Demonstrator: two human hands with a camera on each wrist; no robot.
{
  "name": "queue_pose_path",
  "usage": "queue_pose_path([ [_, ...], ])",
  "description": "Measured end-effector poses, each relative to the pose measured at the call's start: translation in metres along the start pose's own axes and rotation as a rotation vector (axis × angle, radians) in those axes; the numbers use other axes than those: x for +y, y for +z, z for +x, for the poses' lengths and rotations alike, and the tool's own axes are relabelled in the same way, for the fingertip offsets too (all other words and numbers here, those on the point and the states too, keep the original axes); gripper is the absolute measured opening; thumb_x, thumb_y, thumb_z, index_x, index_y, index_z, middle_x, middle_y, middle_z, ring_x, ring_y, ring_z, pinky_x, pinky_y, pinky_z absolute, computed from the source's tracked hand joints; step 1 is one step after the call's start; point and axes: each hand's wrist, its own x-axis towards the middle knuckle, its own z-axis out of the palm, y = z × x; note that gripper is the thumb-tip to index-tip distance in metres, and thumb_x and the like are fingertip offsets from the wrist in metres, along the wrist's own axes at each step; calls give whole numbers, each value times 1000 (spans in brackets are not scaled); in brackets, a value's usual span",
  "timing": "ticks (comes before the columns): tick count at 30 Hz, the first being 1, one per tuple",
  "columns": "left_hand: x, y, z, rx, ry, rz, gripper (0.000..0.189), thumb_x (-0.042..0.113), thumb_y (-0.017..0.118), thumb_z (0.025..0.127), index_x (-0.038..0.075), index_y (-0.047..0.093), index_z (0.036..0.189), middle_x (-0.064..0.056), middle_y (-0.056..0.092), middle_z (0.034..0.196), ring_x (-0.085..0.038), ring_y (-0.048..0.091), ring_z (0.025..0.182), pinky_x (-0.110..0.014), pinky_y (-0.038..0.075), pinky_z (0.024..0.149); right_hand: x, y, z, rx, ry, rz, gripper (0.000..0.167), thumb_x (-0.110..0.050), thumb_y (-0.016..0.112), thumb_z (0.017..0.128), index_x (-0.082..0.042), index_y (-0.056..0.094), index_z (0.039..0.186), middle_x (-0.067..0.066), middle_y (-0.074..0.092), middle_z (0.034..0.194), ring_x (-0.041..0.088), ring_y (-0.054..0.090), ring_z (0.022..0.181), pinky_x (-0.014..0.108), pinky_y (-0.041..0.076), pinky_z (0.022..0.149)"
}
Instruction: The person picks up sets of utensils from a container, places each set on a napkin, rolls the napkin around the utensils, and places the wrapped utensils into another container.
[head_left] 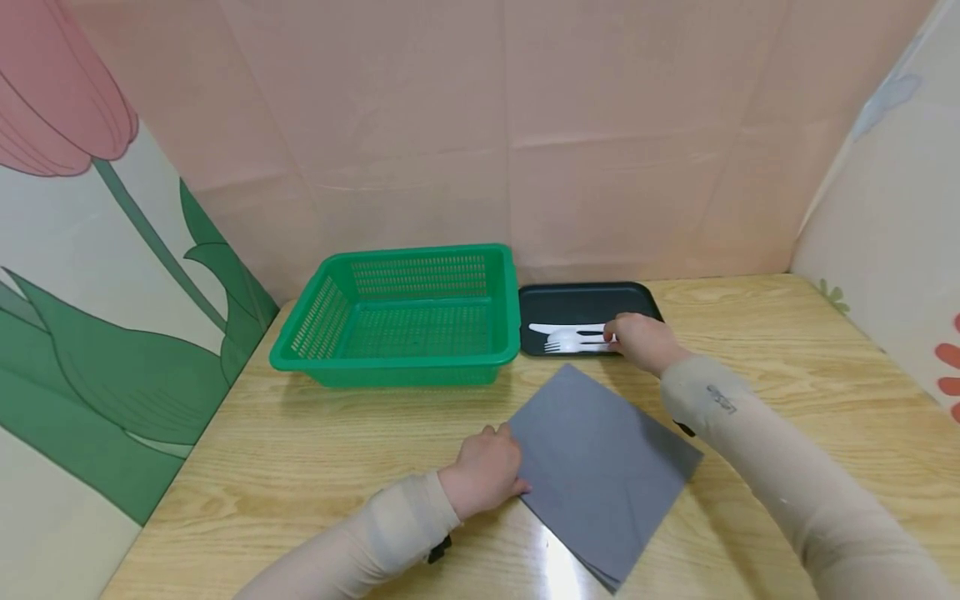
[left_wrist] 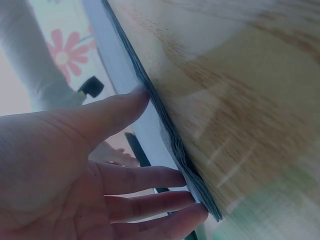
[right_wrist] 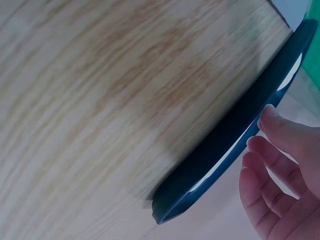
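Observation:
My left hand (head_left: 483, 471) rests against the near-left edge of a square stack of grey paper napkins (head_left: 600, 467) on the table. In the left wrist view, the thumb and fairly straight fingers touch the folded layers of the stack's edge. Beyond it my right hand (head_left: 643, 340) reaches over the front right of a black tray (head_left: 592, 298). Loosely bent fingertips are right at the handle ends of a white plastic knife (head_left: 551, 329) and fork (head_left: 558, 346), which lie in the tray. In the right wrist view, the thumb and forefinger stand slightly apart above the tray rim.
A green plastic basket (head_left: 408, 362) stands left of the tray, its rim right beside the tray's left end. A wood-grain table (head_left: 787, 350) carries everything. Behind it hangs a pink backdrop (head_left: 637, 167), with flower-printed walls at both sides.

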Motion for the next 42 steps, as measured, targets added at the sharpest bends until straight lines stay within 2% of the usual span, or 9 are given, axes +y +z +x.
queue_pose_path([
  [5, 0, -1, 0, -4, -1, -6, 44, 55, 64, 79, 12, 70, 81, 1, 56, 83, -11, 53, 70, -23, 46, 52, 3, 2, 3, -12, -4, 5, 10, -11, 66, 85, -8, 70, 93, 10, 68, 93, 25, 62, 84, 40, 51, 71],
  [12, 1, -3, -1, -12, -1, 8, 45, 56, 63, 79, 12, 71, 81, 1, 56, 83, -11, 54, 71, -23, 46, 52, 4, 3, 5, -21, -4, 13, 5, -12, 66, 85, -11, 71, 88, 6, 66, 88, 22, 60, 80, 39, 50, 70],
  [24, 0, -2, 1, -15, 0, 6, 45, 56, 63, 80, 11, 71, 81, 1, 56, 83, -11, 54, 71, -23, 47, 53, 10, 4, 12, -42, 1, 38, 4, -14, 69, 83, -13, 72, 84, 6, 71, 89, 18, 60, 77, 37, 50, 68],
  [32, 1, 0, 1, -7, 2, 34, 46, 57, 62, 80, 12, 71, 82, 2, 57, 83, -10, 54, 71, -22, 46, 52, 10, 0, 17, -106, 8, 27, 4, -13, 69, 83, -12, 73, 84, 2, 70, 83, 15, 58, 74, 35, 50, 66],
  [42, 1, 0, 1, -21, -8, 16, 47, 57, 62, 80, 11, 70, 84, 1, 56, 84, -10, 54, 72, -22, 46, 53, 9, -1, 21, -115, -49, -27, 4, -10, 70, 81, -10, 71, 85, 3, 69, 84, 18, 62, 77, 39, 52, 71],
])
